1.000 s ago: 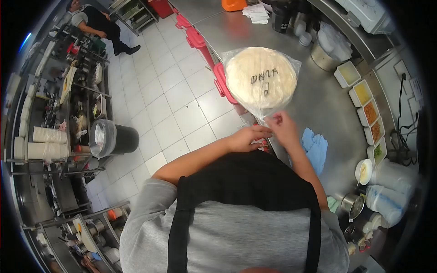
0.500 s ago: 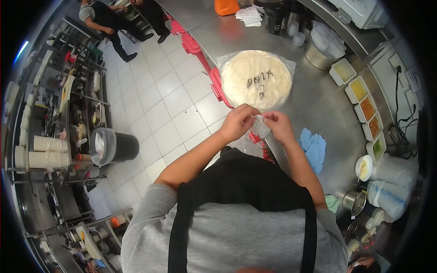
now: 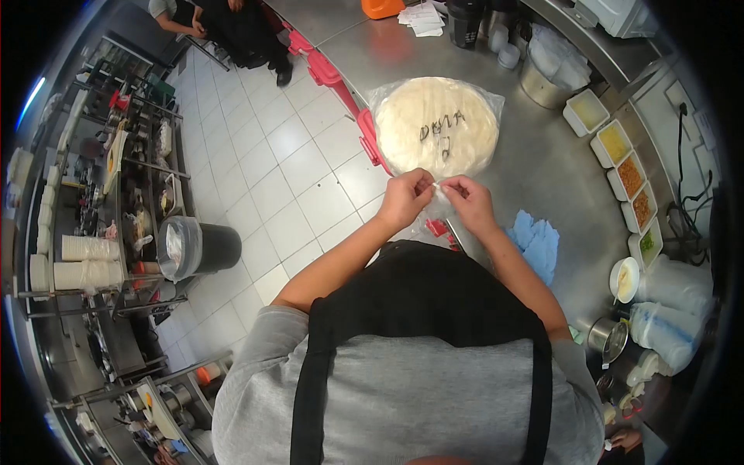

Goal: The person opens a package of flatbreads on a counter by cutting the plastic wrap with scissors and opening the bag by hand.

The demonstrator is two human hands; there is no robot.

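A clear plastic bag (image 3: 482,159) lies on the steel counter. Inside it is a wide, pale, round stack that looks like flour tortillas (image 3: 411,108), and dark hand-written letters mark the top. At the bag's near end, my left hand (image 3: 406,201) pinches the gathered plastic from the left. From the right, my right hand (image 3: 470,204) pinches the same plastic, its fingertips close to those of the left. Loose plastic hangs below the fingers, partly hidden by them.
A blue cloth (image 3: 535,244) lies right of my arm. White containers of chopped food (image 3: 632,177) line the counter's right side, near a metal pot (image 3: 542,85). Red lids (image 3: 324,70) run along the left edge. A lined bin (image 3: 217,248) stands on the floor; two people are behind.
My hands have drawn closer together on the bag's gathered end. In the background, one person has shifted toward the other. The whole view has moved slightly.
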